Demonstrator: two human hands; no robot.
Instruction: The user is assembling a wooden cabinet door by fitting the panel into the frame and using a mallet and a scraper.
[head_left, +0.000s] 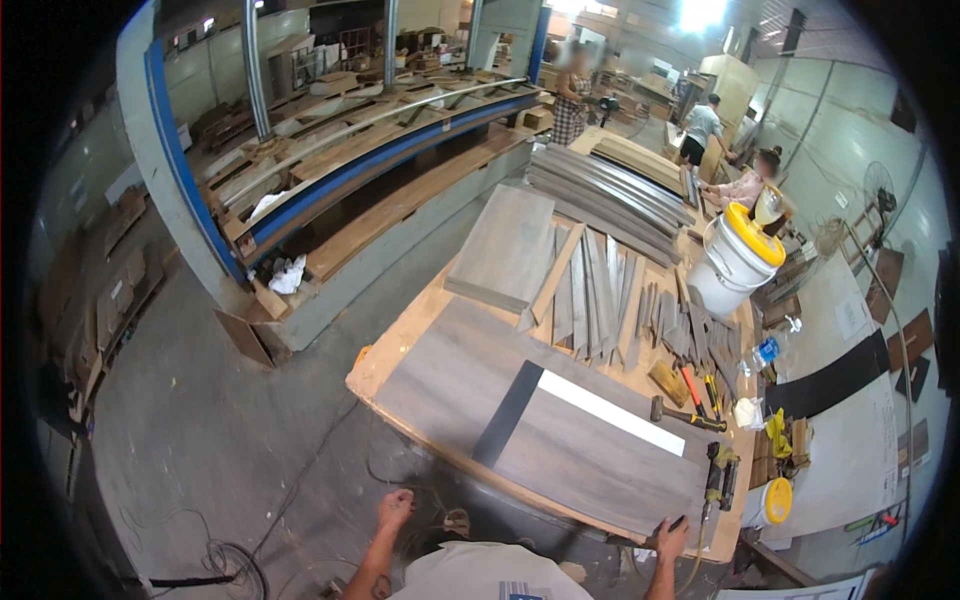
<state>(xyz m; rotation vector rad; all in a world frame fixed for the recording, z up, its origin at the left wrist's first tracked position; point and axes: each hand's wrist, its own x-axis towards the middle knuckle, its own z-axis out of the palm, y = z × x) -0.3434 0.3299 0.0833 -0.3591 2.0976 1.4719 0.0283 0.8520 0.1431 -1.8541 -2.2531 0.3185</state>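
Grey panel [590, 470] flat on desk [398, 342]. My right hand [672, 537] at its near-right corner, perhaps steadying; can't tell if clamped. Left hand [397, 508] off the desk, fingers curled, closure unclear. Power tool [718, 478] nearby, presumably for reach.

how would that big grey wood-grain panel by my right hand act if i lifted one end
The panel is probably stiff: it lies flat with straight-looking edges. Its broad, board-like form suggests it may feel heavy and awkward from one end. The smooth-looking face could be a bit slippery.
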